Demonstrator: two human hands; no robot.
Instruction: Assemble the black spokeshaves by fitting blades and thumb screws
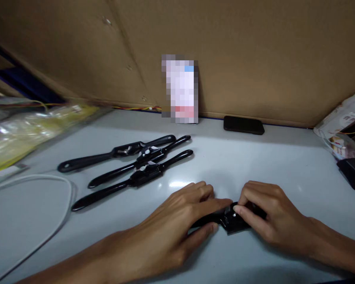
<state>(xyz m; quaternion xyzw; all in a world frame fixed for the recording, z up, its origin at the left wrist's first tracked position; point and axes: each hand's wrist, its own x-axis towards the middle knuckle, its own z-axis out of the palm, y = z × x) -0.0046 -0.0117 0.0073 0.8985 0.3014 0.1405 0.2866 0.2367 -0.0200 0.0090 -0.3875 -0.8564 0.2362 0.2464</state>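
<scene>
A black spokeshave [236,226] lies on the table in front of me, largely covered by my hands. My left hand [189,217] grips its left handle, thumb on the near side and index finger stretched along the top to the body. At the middle of the tool, my right hand [263,213] is closed, thumb and fingertips pinched against the body beside a small shiny spot. Whether a small part sits between those fingertips is hidden. Beyond my left hand lie three more black spokeshaves [144,176], side by side and slanting up to the right.
A black phone [244,125] lies by the cardboard wall [269,59], with a blurred-out upright item [182,90] leaning left of it. Yellow plastic packaging [47,126] and a white cable [68,197] are on the left. Bags [343,126] and a black object [353,173] sit at right.
</scene>
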